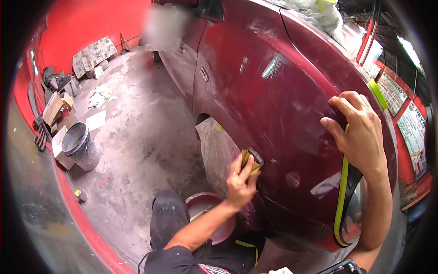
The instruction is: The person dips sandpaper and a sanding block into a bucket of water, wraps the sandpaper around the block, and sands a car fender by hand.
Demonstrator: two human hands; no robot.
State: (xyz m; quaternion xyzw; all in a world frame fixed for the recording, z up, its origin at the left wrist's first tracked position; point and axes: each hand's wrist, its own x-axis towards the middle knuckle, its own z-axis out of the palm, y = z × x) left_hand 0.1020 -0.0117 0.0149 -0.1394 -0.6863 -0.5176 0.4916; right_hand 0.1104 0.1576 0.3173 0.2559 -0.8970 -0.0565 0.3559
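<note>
My left hand [241, 185] grips a dark block with yellowish sandpaper [252, 160] around it. The block lies against the dark red car panel [292, 123], near the edge of the wheel arch. Farther right, my right hand [360, 130] rests on the panel with fingers bent and apart, holding nothing. It is just above the headlight, whose edge carries yellow-green tape [342, 194]. Whitish plastic sheeting [218, 148] covers the wheel. Pale scuffs and light reflections mark the panel.
A pinkish basin [198, 199] stands on the floor beside my knee. At the left are a dark bucket [82, 144], cardboard boxes [54, 109] and a small can [80, 195]. Newspaper [93, 55] leans by the red wall. Signs [413, 132] hang at the right.
</note>
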